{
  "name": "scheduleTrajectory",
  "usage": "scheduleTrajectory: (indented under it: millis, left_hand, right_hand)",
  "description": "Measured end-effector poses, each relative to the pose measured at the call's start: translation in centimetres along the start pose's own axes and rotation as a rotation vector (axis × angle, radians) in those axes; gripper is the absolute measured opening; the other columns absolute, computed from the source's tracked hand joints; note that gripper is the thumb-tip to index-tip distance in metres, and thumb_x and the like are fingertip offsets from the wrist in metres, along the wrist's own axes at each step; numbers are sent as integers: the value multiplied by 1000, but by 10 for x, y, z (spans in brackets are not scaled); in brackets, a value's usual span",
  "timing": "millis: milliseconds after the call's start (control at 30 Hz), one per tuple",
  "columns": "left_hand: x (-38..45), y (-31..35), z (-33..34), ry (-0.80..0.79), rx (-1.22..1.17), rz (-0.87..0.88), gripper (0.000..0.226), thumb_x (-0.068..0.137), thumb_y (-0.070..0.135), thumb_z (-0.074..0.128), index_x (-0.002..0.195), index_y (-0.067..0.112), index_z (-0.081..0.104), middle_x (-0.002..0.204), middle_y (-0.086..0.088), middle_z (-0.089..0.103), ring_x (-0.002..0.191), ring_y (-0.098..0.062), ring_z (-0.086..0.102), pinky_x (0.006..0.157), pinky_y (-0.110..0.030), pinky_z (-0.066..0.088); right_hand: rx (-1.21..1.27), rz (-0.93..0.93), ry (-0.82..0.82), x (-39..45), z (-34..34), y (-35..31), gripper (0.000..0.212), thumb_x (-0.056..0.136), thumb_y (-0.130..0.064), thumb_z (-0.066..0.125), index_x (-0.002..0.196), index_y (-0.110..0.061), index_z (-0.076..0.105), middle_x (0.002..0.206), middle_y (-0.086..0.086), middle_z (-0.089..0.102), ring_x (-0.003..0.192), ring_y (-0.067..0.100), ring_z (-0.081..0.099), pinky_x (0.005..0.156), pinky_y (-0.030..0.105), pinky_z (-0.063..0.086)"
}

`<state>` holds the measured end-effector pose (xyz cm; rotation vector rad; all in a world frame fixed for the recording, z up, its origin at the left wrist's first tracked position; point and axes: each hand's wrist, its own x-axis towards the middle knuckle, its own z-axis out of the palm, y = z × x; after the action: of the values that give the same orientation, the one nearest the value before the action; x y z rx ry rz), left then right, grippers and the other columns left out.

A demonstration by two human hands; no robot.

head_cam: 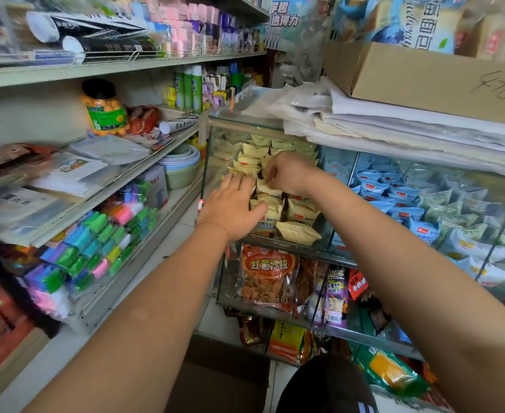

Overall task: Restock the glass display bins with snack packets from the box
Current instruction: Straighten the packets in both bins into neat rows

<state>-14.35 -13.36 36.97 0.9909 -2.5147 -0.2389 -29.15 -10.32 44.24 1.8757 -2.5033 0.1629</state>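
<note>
In the leftmost glass bin [215, 150], left hand [233, 208] is pressing yellow snack packets [297, 232] with fingers spread flat; right hand [290, 174], at 1 o'clock from it, is pinching one packet.

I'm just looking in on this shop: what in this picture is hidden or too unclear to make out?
- Head view: the right hand curls its fingers away from the camera, so whether it pinches a yellow snack packet is hidden.
- The left hand covers the packets beneath its palm.
- The supply box is not identifiable; only a brown shape at the bottom edge shows.
- The small print on the blue packets is blurred.
</note>
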Motion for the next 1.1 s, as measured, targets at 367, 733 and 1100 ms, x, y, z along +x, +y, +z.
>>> scheduleTrajectory:
  millis: [367, 733, 1100]
  left_hand:
    - [0, -6, 5, 62, 18, 61, 44, 81, 48, 51, 120, 26, 46, 140, -5, 38, 133, -24, 26, 106, -42, 33]
    - [4, -9, 6, -15, 81, 65, 52, 87, 48, 42, 139, 40, 44, 152, -3, 30, 142, -22, 17, 114, -43, 23]
    - [2, -1, -1, -161, 115, -13, 57, 92, 51, 30, 149, 42, 29, 163, 3, 6, 149, -19, -5, 119, -42, 6]
  right_hand:
    - [-142, -139, -275, -11, 20, -11, 68, 81, -18, 70, 144, -23, 43, 128, 5, 58, 108, 24, 58, 90, 35, 52]
    - [-25, -89, -160, -36, -9, 2, 44, 83, -22, 71, 125, -16, 60, 119, 3, 60, 100, 19, 56, 81, 27, 47]
    - [-557, -40, -453, -63, -18, -20, 14, 92, -11, 61, 101, -2, 63, 81, 2, 54, 59, 12, 45, 59, 24, 45]
